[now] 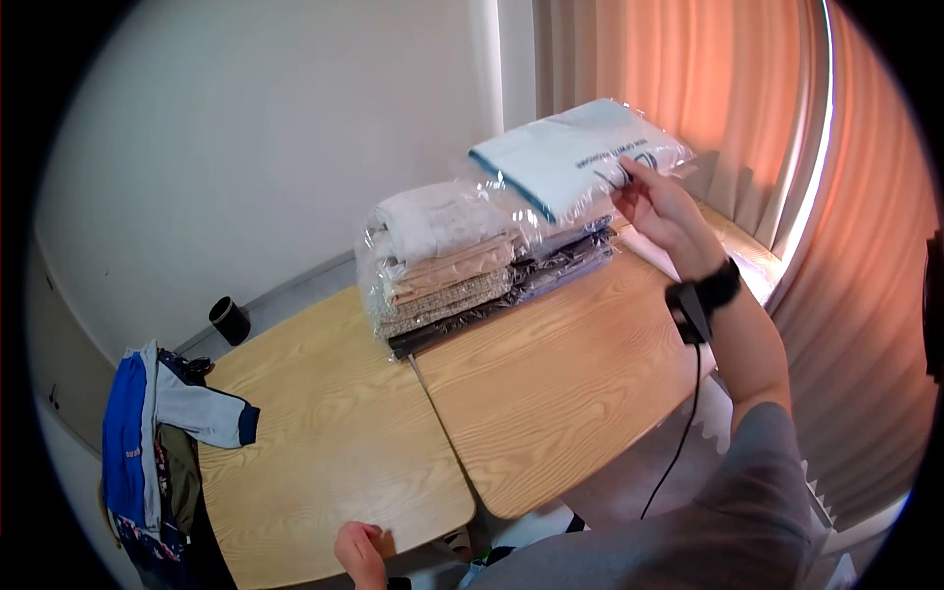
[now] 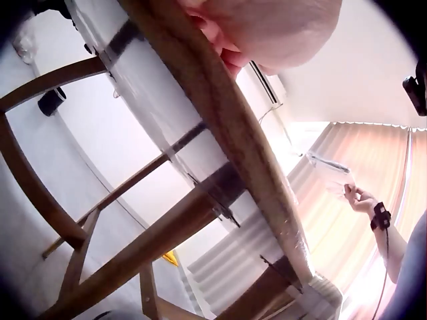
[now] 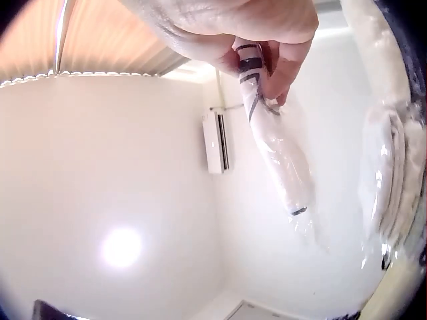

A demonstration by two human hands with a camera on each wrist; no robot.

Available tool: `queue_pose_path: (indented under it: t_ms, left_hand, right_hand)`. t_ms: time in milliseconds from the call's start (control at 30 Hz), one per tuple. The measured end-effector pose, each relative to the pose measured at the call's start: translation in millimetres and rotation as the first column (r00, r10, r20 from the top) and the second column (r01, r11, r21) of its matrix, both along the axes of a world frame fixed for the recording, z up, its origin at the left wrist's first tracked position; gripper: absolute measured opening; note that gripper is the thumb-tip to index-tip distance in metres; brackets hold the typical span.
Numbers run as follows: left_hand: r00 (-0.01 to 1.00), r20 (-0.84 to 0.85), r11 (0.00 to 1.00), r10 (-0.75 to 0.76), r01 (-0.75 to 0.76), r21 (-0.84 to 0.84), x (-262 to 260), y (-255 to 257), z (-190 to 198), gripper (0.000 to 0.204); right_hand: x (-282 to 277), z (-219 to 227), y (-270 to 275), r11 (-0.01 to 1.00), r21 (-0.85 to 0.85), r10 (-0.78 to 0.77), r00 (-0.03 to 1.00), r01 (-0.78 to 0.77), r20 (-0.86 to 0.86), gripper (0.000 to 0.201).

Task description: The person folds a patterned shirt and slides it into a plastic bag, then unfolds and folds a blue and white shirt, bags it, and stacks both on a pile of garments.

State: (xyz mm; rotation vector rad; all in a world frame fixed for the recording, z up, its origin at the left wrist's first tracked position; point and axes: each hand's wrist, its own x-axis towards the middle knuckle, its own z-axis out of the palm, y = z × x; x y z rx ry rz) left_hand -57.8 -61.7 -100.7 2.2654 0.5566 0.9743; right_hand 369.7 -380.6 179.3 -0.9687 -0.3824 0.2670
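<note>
My right hand (image 1: 667, 214) pinches the near edge of a clear plastic bag (image 1: 575, 147) that holds a folded white garment with a dark teal edge and printed lettering. It is held up over the stack of folded, plastic-bagged clothes (image 1: 452, 261) at the table's far side, overlapping its right part in the head view. Seen from the right wrist, the bag (image 3: 283, 163) hangs edge-on between thumb and fingers. My left hand (image 1: 360, 557) rests at the near table edge with loosely curled fingers and nothing in them.
Two wooden tabletops (image 1: 334, 442) meet at a narrow gap. Several garments, with a blue one (image 1: 125, 442) outermost, hang over the left edge. A black bin (image 1: 229, 321) stands on the floor by the wall. Orange curtains (image 1: 669, 88) hang on the right, and a cable (image 1: 678, 447) trails from my right wrist.
</note>
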Motion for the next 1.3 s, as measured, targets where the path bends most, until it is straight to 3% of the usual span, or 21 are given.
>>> queue_pose_path:
  t_ms: [67,133,200,267,367,500,667,733,867,933,967,1033,1067,1100,1133,1167,1200,1267,1300]
  left_hand:
    - [1.000,0.006,0.997,0.027,-0.027,-0.071,-3,-6,2,0.036]
    - [0.998,-0.063,0.993,0.015,-0.022,-0.116,-10,-10,8,0.040]
    - [0.999,-0.044,0.997,0.002,-0.005,-0.080,-6,-15,15,0.039]
    - [0.997,-0.072,0.978,0.010,-0.025,-0.209,-9,-16,13,0.037]
    - [0.999,-0.043,0.979,0.015,-0.023,-0.203,-7,-15,12,0.035]
    - [0.999,-0.042,0.986,0.010,-0.017,-0.168,-6,-16,13,0.034]
    - [0.995,-0.095,0.996,0.002,-0.010,-0.092,-8,-12,9,0.032]
    - [0.994,-0.108,0.997,0.009,-0.016,-0.072,-8,-12,10,0.032]
    - [0.994,-0.105,0.993,0.033,-0.045,-0.110,-7,-18,14,0.032]
    - [0.995,-0.093,0.996,0.036,-0.043,-0.077,-5,-17,14,0.032]
    - [0.995,-0.090,0.996,0.040,-0.047,-0.073,-6,-17,13,0.032]
    - [0.995,-0.091,0.996,0.045,-0.052,-0.071,-9,-16,13,0.032]
    - [0.994,-0.098,0.994,0.043,-0.052,-0.094,-9,-15,13,0.032]
    - [0.994,-0.105,0.991,0.039,-0.052,-0.120,-10,-16,12,0.032]
    - [0.994,-0.104,0.991,0.038,-0.051,-0.124,-11,-15,9,0.032]
    - [0.992,-0.123,0.996,0.027,-0.037,-0.078,-13,-11,6,0.032]
    - [0.990,-0.142,0.999,0.018,-0.023,-0.031,-13,-9,3,0.033]
    - [0.996,-0.084,0.999,0.019,-0.023,-0.045,-6,-9,-1,0.034]
    - [0.999,-0.026,0.998,0.024,-0.025,-0.058,-2,-9,-3,0.035]
  right_hand:
    - [50,-1,9,0.998,0.006,-0.064,0.998,0.064,0.012,0.014]
    - [99,-14,23,0.996,0.055,-0.066,0.988,0.074,-0.137,0.013]
    - [145,-41,35,0.995,0.076,-0.057,0.986,0.070,-0.158,0.013]
    - [172,-62,43,0.994,0.094,-0.042,0.983,0.060,-0.181,0.013]
    - [180,-83,50,0.974,-0.006,-0.215,0.928,0.224,-0.305,0.015]
    - [196,-91,37,0.996,-0.044,-0.083,0.966,0.074,-0.247,0.018]
    - [178,-87,44,0.988,-0.101,-0.140,0.962,0.119,-0.236,0.025]
    - [176,-80,41,0.963,-0.269,-0.073,0.965,0.004,-0.250,0.036]
    - [165,-74,38,0.966,-0.239,-0.152,0.964,0.099,-0.218,0.049]
    - [167,-75,38,0.912,-0.406,-0.176,0.950,0.059,-0.257,0.054]
    - [166,-74,36,0.913,-0.405,-0.174,0.951,0.057,-0.257,0.054]
    - [163,-75,28,0.802,-0.537,-0.386,0.913,0.263,-0.129,0.052]
    - [161,-78,26,0.801,-0.538,-0.386,0.913,0.263,-0.128,0.052]
    - [152,-80,27,0.342,-0.606,-0.585,0.667,0.719,0.461,0.052]
    - [143,-82,26,-0.173,-0.279,-0.400,0.192,0.944,0.896,0.051]
    - [135,-81,25,-0.075,-0.311,-0.378,0.261,0.947,0.888,0.053]
    - [135,-85,32,-0.076,-0.310,-0.377,0.260,0.948,0.889,0.053]
    - [141,-99,41,-0.148,-0.217,0.054,0.227,0.965,0.972,0.054]
    - [137,-100,41,-0.148,-0.218,0.056,0.228,0.965,0.972,0.054]
